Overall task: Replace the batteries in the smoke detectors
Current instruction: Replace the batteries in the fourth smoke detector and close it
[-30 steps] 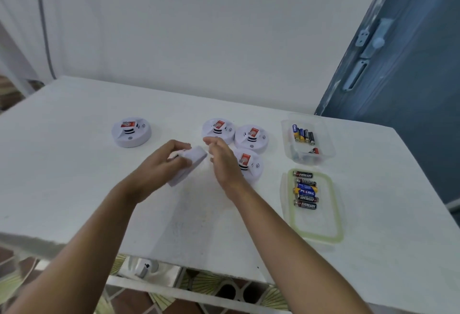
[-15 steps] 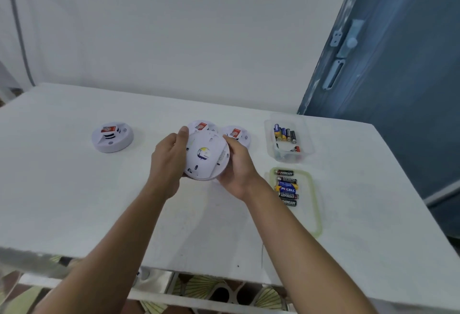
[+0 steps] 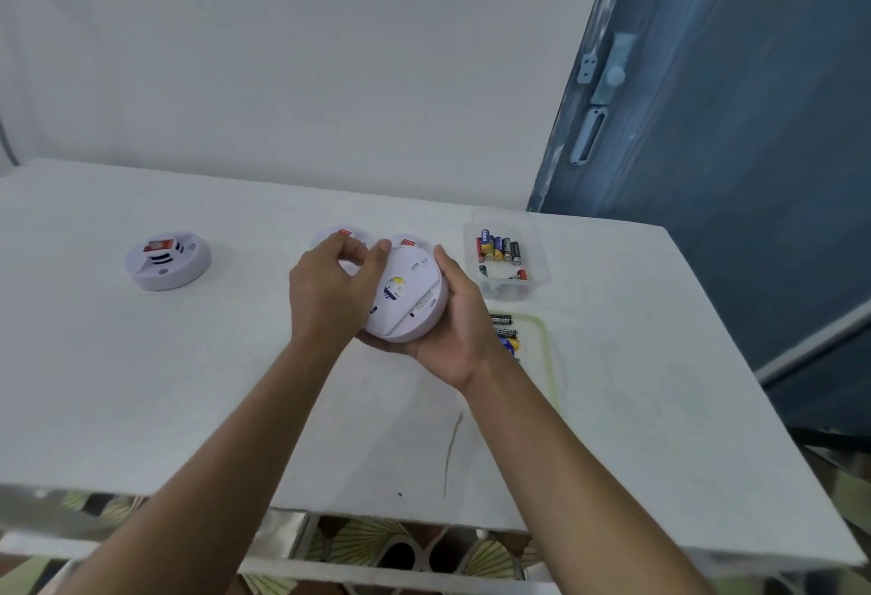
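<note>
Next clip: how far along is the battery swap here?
Done: nothing confirmable; no detector is open. In hand: left hand and right hand grip one smoke detector, back facing up, unopened. Left: open it, swap cells from the battery tub or green-rimmed lid, then the lone detector and two detectors behind.

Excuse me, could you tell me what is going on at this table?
A person is holding a smoke detector above the table, its back turned up. The right hand cradles it from below and the left hand grips its left edge. A second detector sits face up to the left, two more detectors are partly hidden behind the hands, and batteries lie in a clear tub and on a green-rimmed lid at the right.
</note>
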{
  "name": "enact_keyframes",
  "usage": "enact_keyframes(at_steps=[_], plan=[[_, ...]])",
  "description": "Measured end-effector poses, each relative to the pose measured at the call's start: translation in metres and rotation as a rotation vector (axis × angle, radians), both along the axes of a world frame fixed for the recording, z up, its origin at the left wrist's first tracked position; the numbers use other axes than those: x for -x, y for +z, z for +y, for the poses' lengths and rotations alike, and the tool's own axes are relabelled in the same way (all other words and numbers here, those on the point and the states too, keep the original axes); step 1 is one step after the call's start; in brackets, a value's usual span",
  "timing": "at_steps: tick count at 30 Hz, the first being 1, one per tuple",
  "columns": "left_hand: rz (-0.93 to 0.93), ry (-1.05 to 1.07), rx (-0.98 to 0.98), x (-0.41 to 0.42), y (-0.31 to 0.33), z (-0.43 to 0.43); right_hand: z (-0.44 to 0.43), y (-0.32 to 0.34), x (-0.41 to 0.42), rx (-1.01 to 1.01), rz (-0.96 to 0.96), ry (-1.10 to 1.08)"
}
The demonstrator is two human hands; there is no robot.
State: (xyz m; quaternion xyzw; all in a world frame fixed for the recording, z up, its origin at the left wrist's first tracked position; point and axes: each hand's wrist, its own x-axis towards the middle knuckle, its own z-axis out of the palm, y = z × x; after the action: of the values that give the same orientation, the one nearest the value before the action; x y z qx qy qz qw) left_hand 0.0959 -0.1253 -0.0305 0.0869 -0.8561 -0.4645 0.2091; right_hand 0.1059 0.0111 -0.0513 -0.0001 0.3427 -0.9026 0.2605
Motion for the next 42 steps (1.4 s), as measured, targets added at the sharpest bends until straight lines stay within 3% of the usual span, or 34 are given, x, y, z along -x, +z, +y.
enact_keyframes(at_steps=[4,9,25,42], plan=[[0.152,-0.204,0.081,-0.01,0.001,0.013,0.012,-0.001,-0.005,-0.092,0.002,-0.087],[0.1,-0.486,0.195,-0.021,-0.001,0.022,0.027,0.006,-0.008,-0.196,0.038,-0.176],[0.054,-0.382,0.1,-0.036,0.011,0.042,0.034,0.006,-0.019,-0.414,0.107,-0.312],[-0.07,-0.231,-0.033,-0.05,0.007,0.046,0.028,0.014,-0.036,-0.486,0.228,-0.352]])
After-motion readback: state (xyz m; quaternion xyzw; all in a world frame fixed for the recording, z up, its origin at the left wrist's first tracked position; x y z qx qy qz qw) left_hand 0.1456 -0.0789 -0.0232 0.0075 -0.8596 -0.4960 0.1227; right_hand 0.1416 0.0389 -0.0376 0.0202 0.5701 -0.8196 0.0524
